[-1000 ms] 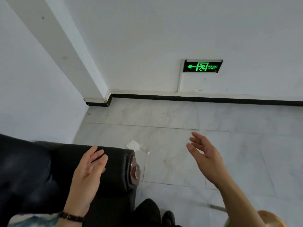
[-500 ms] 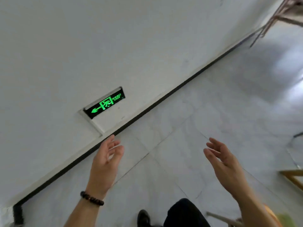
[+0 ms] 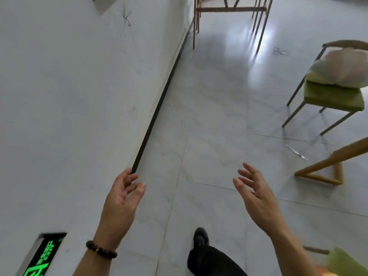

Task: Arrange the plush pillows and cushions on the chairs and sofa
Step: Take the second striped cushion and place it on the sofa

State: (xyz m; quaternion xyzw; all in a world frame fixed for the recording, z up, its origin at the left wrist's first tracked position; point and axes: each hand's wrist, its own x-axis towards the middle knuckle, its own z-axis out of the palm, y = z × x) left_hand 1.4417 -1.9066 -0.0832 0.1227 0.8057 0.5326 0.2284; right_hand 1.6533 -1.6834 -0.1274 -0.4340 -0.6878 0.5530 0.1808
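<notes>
— What are the hands doing?

— Both are raised in front of the body, well apart from each other and holding nothing. The left hand (image 3: 121, 198) has its fingers loosely spread, palm turned inward, with a dark beaded bracelet (image 3: 101, 249) on the wrist. The right hand (image 3: 256, 196) is likewise unclasped, fingers fanned, palm facing the left one.

— And the pillow?

— A pale plush pillow (image 3: 342, 66), whitish with a pink tinge, lies on the green seat of a metal-legged chair (image 3: 330, 96), far ahead of the right hand and off to its right. Neither hand is near it.

— Anything closer?

— Just right of the right hand stands a wooden frame (image 3: 326, 166) on the pale tiled floor (image 3: 209, 116). Below the right forearm, at the corner, there is a blurred green and orange shape; I cannot tell what it is.

— What is on the left side?

— A white wall (image 3: 69, 96) with a dark baseboard running away from the left fingertips. Below the left wrist, a green exit sign (image 3: 42, 255) is set low in the wall. Between the forearms, a dark trouser leg and black shoe (image 3: 200, 238).
</notes>
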